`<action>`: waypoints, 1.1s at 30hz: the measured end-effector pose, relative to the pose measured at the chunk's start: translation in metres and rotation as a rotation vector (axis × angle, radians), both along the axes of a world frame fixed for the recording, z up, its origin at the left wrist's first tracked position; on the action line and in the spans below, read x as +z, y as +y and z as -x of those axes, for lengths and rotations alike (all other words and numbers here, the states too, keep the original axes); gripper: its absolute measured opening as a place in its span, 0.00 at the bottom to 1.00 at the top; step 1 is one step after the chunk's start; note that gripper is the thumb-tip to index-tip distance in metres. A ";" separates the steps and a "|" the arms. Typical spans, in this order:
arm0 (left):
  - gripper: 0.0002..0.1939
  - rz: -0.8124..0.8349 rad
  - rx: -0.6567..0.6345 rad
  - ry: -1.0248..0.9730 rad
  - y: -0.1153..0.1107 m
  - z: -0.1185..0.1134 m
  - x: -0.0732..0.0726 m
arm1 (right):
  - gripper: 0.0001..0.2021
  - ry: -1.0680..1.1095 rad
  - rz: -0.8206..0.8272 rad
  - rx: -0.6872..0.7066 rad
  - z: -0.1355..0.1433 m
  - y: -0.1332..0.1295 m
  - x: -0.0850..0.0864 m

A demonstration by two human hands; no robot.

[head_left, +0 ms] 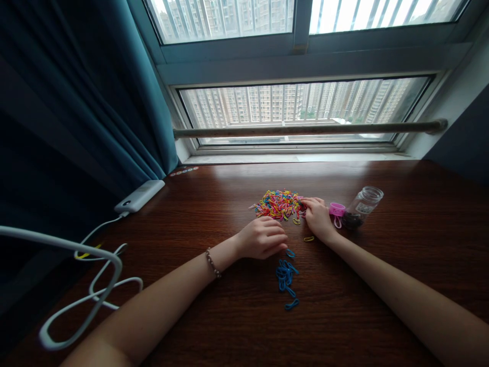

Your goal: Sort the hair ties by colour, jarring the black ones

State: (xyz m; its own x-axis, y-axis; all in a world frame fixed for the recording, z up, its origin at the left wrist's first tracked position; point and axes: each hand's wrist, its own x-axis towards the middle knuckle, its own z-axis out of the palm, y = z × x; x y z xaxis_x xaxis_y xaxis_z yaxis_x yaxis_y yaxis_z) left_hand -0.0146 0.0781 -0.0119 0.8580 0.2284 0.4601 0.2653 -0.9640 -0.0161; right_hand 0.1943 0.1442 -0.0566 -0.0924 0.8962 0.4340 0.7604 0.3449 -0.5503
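Note:
A heap of small elastic bands in many colours [278,204] lies on the dark wooden table [382,285]. My right hand [317,216] rests at the heap's right edge, its fingertips touching the bands. My left hand [263,237] lies curled on the table just below the heap, fingers bent near a single blue band [290,253]. Below it sits a separate small cluster of blue bands [286,275]. Two yellow bands [308,238] lie loose between the hands. Whether either hand pinches a band is hidden.
A clear jar [362,205] lies on its side right of my right hand, with a pink lid [336,209] beside it. A white power bank [139,195] with white cables [95,285] sits at the left. A teal curtain [76,102] and window lie behind.

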 end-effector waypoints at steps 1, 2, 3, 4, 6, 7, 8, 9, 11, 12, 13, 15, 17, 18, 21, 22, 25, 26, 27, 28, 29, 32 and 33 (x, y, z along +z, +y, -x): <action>0.06 0.019 0.086 -0.049 0.003 0.003 -0.001 | 0.18 0.014 -0.003 -0.001 0.000 0.001 0.000; 0.06 0.040 0.209 -0.115 0.008 0.007 -0.002 | 0.18 0.030 -0.008 -0.001 -0.001 0.001 0.000; 0.05 0.063 0.367 -0.192 0.014 0.012 -0.003 | 0.18 0.047 -0.016 0.000 -0.001 0.002 0.000; 0.04 0.086 0.545 -0.274 0.020 0.018 -0.005 | 0.18 0.062 -0.024 0.002 -0.001 0.002 0.001; 0.03 0.136 0.877 -0.341 0.034 0.030 -0.008 | 0.17 0.083 -0.039 0.007 -0.002 0.003 0.001; 0.02 0.178 0.980 -0.323 0.041 0.035 -0.010 | 0.17 0.086 -0.044 0.007 -0.003 0.003 0.000; 0.01 0.232 1.039 -0.295 0.046 0.039 -0.012 | 0.17 0.086 -0.048 0.005 -0.003 0.004 0.000; 0.01 0.285 1.073 -0.267 0.050 0.042 -0.014 | 0.17 0.084 -0.052 0.002 -0.003 0.004 -0.001; 0.01 0.356 1.084 -0.221 0.053 0.045 -0.017 | 0.17 0.084 -0.060 -0.007 -0.003 0.004 -0.002; 0.01 0.366 1.074 -0.210 0.054 0.045 -0.018 | 0.17 0.087 -0.065 -0.011 -0.002 0.004 -0.002; 0.02 0.360 1.062 -0.207 0.053 0.044 -0.019 | 0.17 0.090 -0.068 -0.012 -0.002 0.004 -0.001; 0.02 0.331 1.040 -0.211 0.051 0.041 -0.021 | 0.18 0.093 -0.074 -0.013 -0.002 0.003 0.000; 0.02 0.321 1.027 -0.219 0.050 0.040 -0.021 | 0.18 0.091 -0.072 -0.008 -0.002 0.002 0.001; 0.02 0.325 1.024 -0.222 0.050 0.039 -0.022 | 0.18 0.088 -0.063 0.001 -0.002 0.001 0.001; 0.03 0.335 1.027 -0.241 0.052 0.041 -0.022 | 0.17 0.063 -0.027 0.027 -0.001 -0.001 0.001; 0.03 0.335 1.030 -0.256 0.052 0.041 -0.023 | 0.17 0.050 -0.019 0.028 -0.001 -0.001 0.000; 0.04 0.348 1.047 -0.321 0.053 0.043 -0.024 | 0.18 0.032 -0.018 0.009 0.000 -0.002 -0.001; 0.04 0.353 1.052 -0.344 0.053 0.043 -0.024 | 0.18 0.038 -0.022 0.003 0.000 -0.002 -0.001; 0.05 0.356 1.059 -0.366 0.053 0.043 -0.025 | 0.18 0.050 -0.030 -0.001 0.000 -0.002 0.000; 0.05 0.356 1.066 -0.388 0.053 0.043 -0.025 | 0.19 0.066 -0.039 -0.004 0.000 -0.002 0.001; 0.06 0.355 1.070 -0.409 0.053 0.043 -0.025 | 0.19 0.087 -0.051 -0.003 0.000 -0.002 0.002; 0.07 0.353 1.063 -0.469 0.053 0.043 -0.026 | 0.18 0.166 -0.097 0.017 0.000 -0.003 0.009; 0.07 0.356 1.057 -0.486 0.052 0.043 -0.026 | 0.18 0.198 -0.106 0.024 0.000 -0.004 0.011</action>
